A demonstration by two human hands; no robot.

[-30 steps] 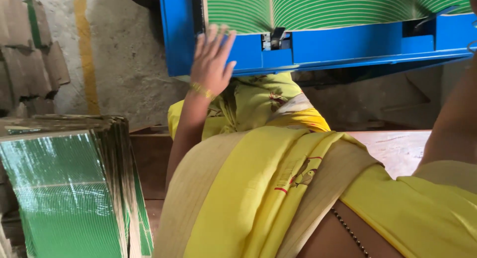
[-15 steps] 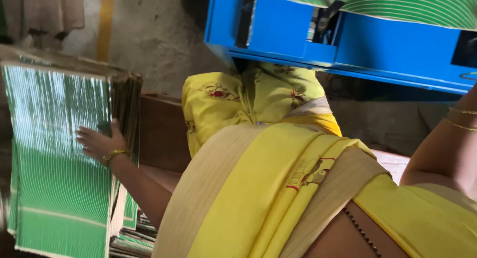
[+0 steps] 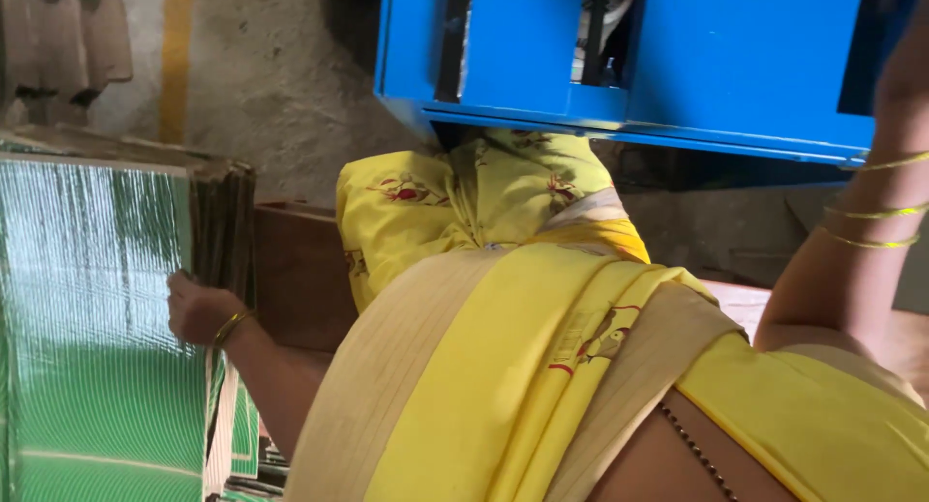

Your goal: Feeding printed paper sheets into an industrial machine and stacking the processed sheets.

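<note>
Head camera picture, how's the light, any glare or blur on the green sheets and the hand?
Head view: daylight glares in pale streaks off the glossy green sheets; the left hand at the stack's edge is slightly soft but readable; the blue machine is evenly lit, its slots dark; the right hand is out of frame.

The left hand's (image 3: 198, 309) fingertips vanish behind the stack of green sheets (image 3: 97, 318) — its grip cannot be judged. The right hand is cut off at the top right corner; only the forearm with bangles (image 3: 876, 212) shows. The blue machine (image 3: 629, 57) runs past the top edge.
</note>
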